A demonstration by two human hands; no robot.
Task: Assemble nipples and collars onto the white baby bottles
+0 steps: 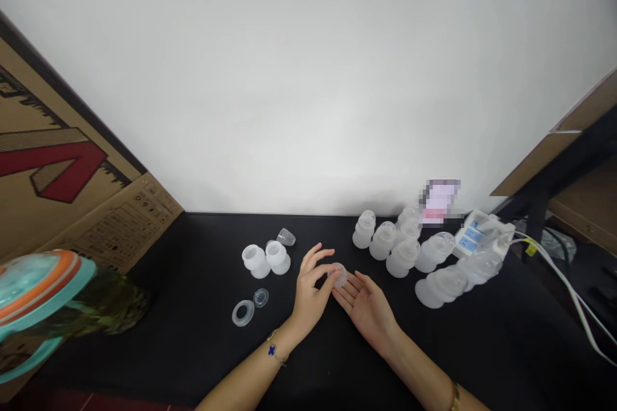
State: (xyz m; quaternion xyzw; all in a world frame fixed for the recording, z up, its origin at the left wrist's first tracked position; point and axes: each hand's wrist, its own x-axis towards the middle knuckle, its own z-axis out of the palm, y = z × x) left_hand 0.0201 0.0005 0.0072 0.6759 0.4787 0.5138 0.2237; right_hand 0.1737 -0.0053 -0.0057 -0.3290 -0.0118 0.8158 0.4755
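Note:
My left hand (311, 286) pinches a small translucent round piece (338, 275) between thumb and fingers; its exact kind is hard to make out. Below and beside it, my right hand (365, 304) lies palm up with fingers stretched out, its fingertips close to the piece. Left of my hands stand two open white bottles (256, 261), side by side, with a clear cap (286, 237) just behind them. Nearer to me lie a translucent collar ring (243, 313) and a clear nipple (261, 297).
Several capped white bottles (403, 258) stand on the right, near a power strip (475, 231) with white cables (569, 282). A pixelated pink item (438, 202) leans at the wall. A large jug with a turquoise-orange lid (43, 289) and a cardboard box (120, 218) fill the left.

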